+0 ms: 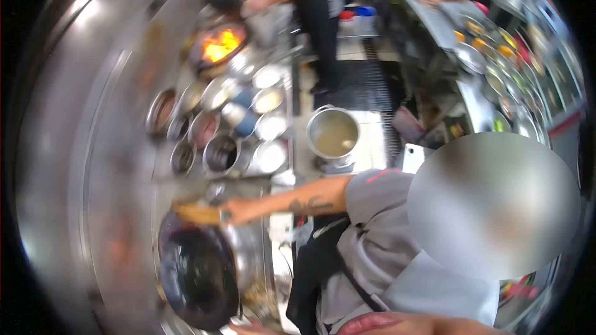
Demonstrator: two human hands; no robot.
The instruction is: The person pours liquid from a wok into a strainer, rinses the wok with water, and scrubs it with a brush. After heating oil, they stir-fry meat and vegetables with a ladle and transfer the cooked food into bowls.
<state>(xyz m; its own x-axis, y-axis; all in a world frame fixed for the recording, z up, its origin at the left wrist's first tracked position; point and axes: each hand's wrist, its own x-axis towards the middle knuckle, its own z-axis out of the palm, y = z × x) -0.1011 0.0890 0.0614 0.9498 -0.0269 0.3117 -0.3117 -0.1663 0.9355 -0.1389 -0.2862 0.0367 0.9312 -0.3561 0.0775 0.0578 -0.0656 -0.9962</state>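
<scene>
Our 2 hands are working apart. The right hand (241,211) is clamping round a tan brush (197,214), which is reaching over the rim of the dark wok (186,285). The left hand (256,329) is showing only partly, at the near left of the wok; we cannot tell whether it is gripping anything. Metal containers (222,142) are standing to the right of the wok; farther right of it, flames (221,45) are burning near 1 co-worker (313,6).

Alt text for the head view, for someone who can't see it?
The right hand holds a tan, brush-like tool at the rim of a dark wok. Metal containers stand alongside; past them, flames burn near a co-worker.
</scene>
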